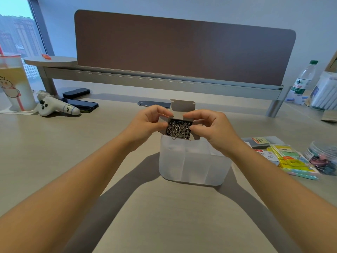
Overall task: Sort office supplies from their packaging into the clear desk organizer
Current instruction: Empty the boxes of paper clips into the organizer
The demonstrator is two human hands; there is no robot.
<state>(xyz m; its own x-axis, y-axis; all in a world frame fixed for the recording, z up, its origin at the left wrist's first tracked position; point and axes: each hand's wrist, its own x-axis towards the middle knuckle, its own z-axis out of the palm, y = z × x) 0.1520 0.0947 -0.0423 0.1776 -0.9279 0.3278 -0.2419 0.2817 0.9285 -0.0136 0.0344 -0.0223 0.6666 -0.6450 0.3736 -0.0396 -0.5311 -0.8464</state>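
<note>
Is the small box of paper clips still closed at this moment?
No, the box held by the left hand and right hand has its top flap up, and the paper clips show inside.

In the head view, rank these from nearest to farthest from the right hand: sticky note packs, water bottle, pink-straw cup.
From the right hand:
1. Sticky note packs, just to its right on the desk.
2. Water bottle, far right, back by the divider.
3. Pink-straw cup, far left edge.

Office workstation, high-rise bldg.
Desk (54, 147) w/ brown privacy divider (182, 50); window (16, 31) shows tower blocks; sticky-note packs (291, 161), phone (80, 105) on top.
</note>
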